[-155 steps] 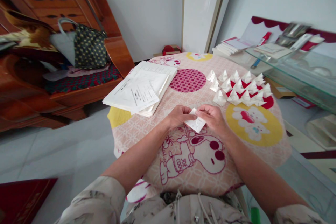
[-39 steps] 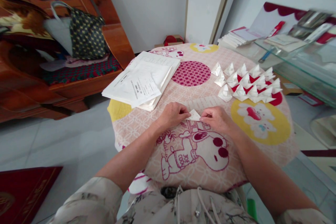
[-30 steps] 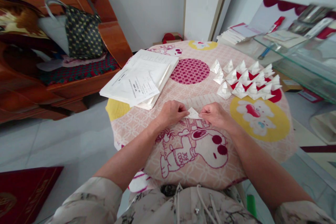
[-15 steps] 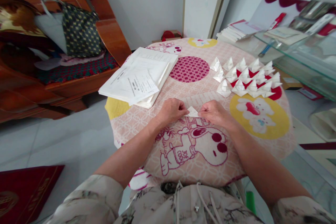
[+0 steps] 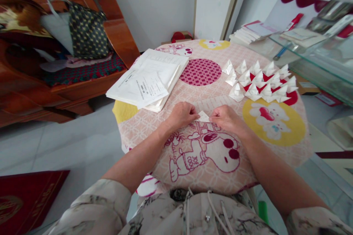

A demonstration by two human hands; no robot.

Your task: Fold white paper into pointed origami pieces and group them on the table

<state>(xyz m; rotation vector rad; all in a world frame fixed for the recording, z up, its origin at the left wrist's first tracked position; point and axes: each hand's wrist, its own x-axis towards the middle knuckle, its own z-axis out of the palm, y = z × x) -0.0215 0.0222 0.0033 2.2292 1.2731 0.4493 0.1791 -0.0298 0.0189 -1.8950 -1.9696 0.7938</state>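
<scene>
A small piece of folded white paper [image 5: 203,116] with a peaked top is stretched between my two hands, just above the patterned tablecloth [image 5: 154,143]. My left hand [image 5: 183,114] pinches its left corner between thumb and fingers. At the right corner, my right hand [image 5: 225,118] has a like pinch, with the other fingers curled in. To the right, several folded paper boats [image 5: 258,79] stand in rows on the cloth. A stack of white paper sheets [image 5: 153,77], some printed, lies beyond my left hand.
Right of the table stands a glass shelf [image 5: 317,62] with papers, a red marker and a metal container. At the left is a wooden bench [image 5: 121,40] bearing a patterned bag [image 5: 86,31]. A dark red folder-like item [image 5: 30,198] lies low at the left.
The whole view has shifted slightly, so everything sits a little further right. My hands keep nearly the same pinch on the folded paper.
</scene>
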